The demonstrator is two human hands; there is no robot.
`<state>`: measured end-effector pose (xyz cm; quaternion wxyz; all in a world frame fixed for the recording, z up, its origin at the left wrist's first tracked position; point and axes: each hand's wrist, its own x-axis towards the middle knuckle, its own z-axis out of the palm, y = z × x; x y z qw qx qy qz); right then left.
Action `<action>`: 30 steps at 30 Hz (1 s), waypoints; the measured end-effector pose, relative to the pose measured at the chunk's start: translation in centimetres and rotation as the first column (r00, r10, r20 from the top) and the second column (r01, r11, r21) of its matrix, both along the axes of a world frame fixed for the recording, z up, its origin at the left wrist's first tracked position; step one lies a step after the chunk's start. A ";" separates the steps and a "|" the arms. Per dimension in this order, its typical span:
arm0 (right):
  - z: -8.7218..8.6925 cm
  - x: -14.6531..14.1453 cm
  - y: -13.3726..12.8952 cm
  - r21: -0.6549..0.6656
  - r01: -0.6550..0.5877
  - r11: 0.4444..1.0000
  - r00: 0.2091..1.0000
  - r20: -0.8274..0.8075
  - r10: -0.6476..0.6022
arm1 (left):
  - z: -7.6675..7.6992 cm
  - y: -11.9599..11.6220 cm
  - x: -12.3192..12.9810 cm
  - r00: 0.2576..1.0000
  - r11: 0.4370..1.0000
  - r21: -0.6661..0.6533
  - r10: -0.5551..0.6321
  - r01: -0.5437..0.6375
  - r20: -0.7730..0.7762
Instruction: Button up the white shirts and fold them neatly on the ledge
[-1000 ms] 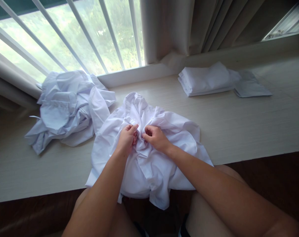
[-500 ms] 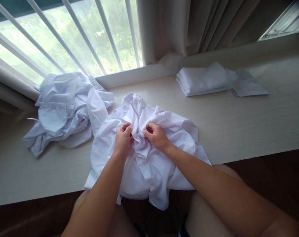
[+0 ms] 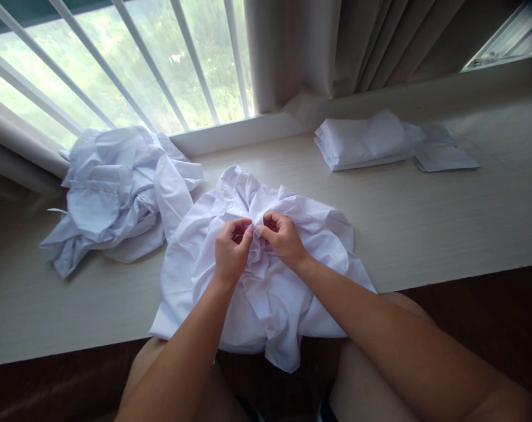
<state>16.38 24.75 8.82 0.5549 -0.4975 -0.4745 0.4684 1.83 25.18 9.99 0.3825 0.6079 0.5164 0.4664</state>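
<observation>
A white buttoned shirt (image 3: 274, 293) lies spread and wrinkled in front of me, its collar toward the window and its lower end hanging over the front edge. My left hand (image 3: 233, 249) pinches the cloth of its front near the middle. Close beside it, my right hand (image 3: 283, 236) pinches the same front from the right, the fingertips of both hands nearly touching. Bunched folds rise between and below the fingers. Whatever small part lies between the fingertips is too small to make out.
A crumpled heap of white clothes (image 3: 116, 193) lies on the pale surface (image 3: 424, 228) at the left, touching the shirt. Folded white cloth (image 3: 362, 143) rests at the back right. Behind are a barred window (image 3: 160, 64) and grey curtains (image 3: 292, 53).
My left hand has moved right and slightly up, drawing the cloth toward my right hand. The gap between the hands has narrowed. My right hand has shifted only a little.
</observation>
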 end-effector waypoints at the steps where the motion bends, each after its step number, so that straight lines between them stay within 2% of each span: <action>1: 0.0 0.0 0.0 0.000 -0.003 1.000 1.000 0.002 0.003 | 0.0 0.1 0.0 1.000 1.000 -0.004 0.012 -0.012 -0.001; 7: 0.3 -0.1 -0.2 0.016 -0.011 1.000 1.000 0.021 0.011 | -0.3 0.0 0.2 0.997 0.997 -0.023 0.071 -0.070 0.026; 13: 0.4 -0.1 -0.4 0.030 0.005 1.000 0.997 0.078 -0.008 | -1.0 0.3 0.4 0.966 0.990 -0.137 0.078 -0.045 0.246; 17: 0.3 -0.2 -0.4 0.044 0.002 0.999 0.994 0.111 -0.007 | -1.2 0.5 0.4 0.936 0.975 -0.216 0.116 -0.045 0.332; 30: 0.2 -0.1 -0.5 0.080 -0.028 0.996 0.981 0.192 0.012 | -1.0 0.1 0.4 0.927 0.978 -0.200 0.128 -0.059 0.352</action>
